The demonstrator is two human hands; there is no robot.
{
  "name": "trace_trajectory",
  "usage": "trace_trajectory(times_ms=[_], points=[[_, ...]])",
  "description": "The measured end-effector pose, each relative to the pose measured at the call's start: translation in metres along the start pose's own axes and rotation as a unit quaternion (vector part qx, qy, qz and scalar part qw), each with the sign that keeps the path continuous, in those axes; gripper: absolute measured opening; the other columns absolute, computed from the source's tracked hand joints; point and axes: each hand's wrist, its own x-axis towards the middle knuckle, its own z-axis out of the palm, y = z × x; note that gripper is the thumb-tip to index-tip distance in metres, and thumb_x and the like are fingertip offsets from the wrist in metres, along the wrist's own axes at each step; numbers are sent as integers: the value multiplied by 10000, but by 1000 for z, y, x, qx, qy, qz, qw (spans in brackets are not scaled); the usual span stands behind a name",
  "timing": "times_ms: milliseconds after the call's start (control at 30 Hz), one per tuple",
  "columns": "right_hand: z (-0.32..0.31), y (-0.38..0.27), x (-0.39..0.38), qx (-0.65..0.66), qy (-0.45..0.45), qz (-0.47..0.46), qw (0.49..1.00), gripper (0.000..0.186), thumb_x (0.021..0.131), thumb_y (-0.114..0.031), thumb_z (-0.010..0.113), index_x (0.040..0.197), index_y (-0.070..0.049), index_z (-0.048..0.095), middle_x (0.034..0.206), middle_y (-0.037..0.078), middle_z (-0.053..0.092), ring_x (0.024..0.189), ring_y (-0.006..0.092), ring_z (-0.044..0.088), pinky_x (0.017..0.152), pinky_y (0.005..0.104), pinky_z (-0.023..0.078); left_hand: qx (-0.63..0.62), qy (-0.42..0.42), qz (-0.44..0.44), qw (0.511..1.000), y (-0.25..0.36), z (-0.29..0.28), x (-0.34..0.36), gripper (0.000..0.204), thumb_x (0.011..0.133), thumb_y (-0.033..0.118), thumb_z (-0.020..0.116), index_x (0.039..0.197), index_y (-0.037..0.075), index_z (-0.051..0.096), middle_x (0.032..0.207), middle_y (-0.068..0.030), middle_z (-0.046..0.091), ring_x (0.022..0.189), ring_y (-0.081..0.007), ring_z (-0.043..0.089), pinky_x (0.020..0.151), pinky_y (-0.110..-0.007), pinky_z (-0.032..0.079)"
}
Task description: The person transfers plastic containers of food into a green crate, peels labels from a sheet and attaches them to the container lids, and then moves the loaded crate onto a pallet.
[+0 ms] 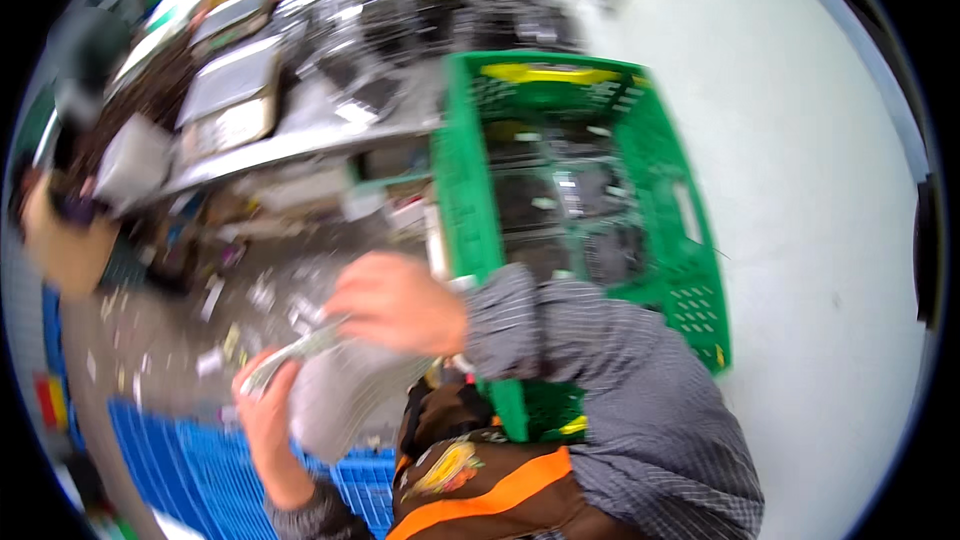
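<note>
In front of my body, my left hand (268, 408) is closed, with its thumb pressed on the end of a narrow pale strip (300, 352). My right hand (398, 302) bends over the strip's other end with its fingers drawn together, though motion blurs them. Below the strip, between both hands, is a rounded grey-white thing (345, 398) that looks like a roll. Blur hides its exact kind and how it joins the strip. Close by my right arm stands a green crate (463, 180) holding several clear plastic packs (600, 190) with dark contents.
A steel table (315, 125) bears heaped clear packs (400, 10) and weighing scales (235, 85). Blue crates (185, 465) stand low at my left. Scraps litter the floor (165, 330). At the far left is a blurred person (75, 230). A pale surface (810, 240) extends rightward.
</note>
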Motion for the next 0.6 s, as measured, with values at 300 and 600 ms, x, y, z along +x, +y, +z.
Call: trace_trajectory(times_ms=[300, 600], points=[[5, -12, -2, -173, 23, -138, 975, 113, 696, -195, 604, 745, -109, 549, 783, 14, 496, 795, 198, 515, 686, 322, 419, -53, -26, -51, 997, -17, -7, 9, 217, 856, 30, 684, 1064, -25, 657, 996, -59, 666, 905, -138, 609, 819, -274, 484], [-25, -18, 6, 28, -27, -45, 998, 147, 792, -74, 678, 932, -39, 649, 921, 76, 615, 891, 229, 607, 776, 338, 490, -125, -93, -135, 978, 17, 10, 34, 289, 833, 82, 724, 1102, -1, 657, 1037, -56, 679, 929, -155, 630, 831, -296, 488]])
